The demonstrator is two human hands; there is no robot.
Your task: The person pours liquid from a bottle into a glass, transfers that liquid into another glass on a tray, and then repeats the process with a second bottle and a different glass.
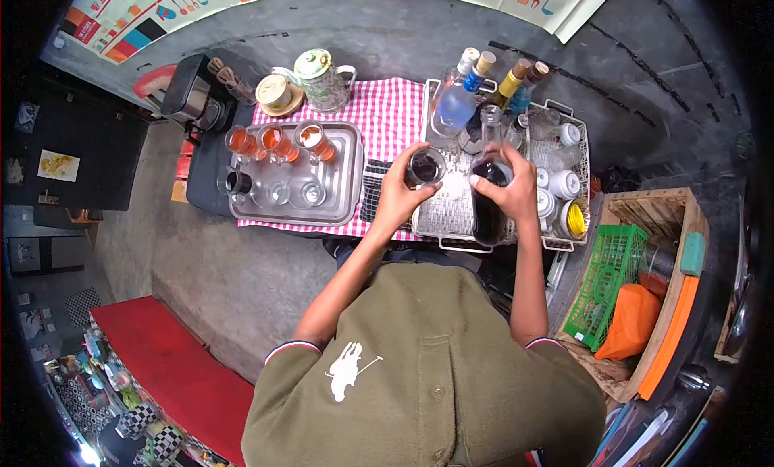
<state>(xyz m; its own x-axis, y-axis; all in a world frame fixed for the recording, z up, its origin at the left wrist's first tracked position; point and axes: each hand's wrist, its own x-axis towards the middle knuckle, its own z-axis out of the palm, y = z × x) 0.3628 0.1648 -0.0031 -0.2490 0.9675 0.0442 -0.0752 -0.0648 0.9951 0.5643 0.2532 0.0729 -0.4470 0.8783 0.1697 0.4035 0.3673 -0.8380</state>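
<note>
My left hand [397, 195] is closed around a small glass [426, 167] with dark liquid in it. My right hand [514, 189] grips a clear glass bottle [488, 219] filled partly with dark liquid, its neck pointing toward the wall. Bottle and glass are side by side and apart, over a white wire rack [442, 217]. To the left, a metal tray [348, 201] carries three glasses of orange-red drink [314, 141] along its far side. Nearer me on it stand clear glasses [313, 194] and a glass with something dark inside [239, 182].
Several tall bottles [455, 104] stand at the back of the rack, with white-lidded jars [564, 183] on the right. A patterned pitcher [326, 88], a lidded cup [274, 92] and a coffee machine [189, 96] line the back left. A wooden crate [685, 217] holds a green basket [605, 282].
</note>
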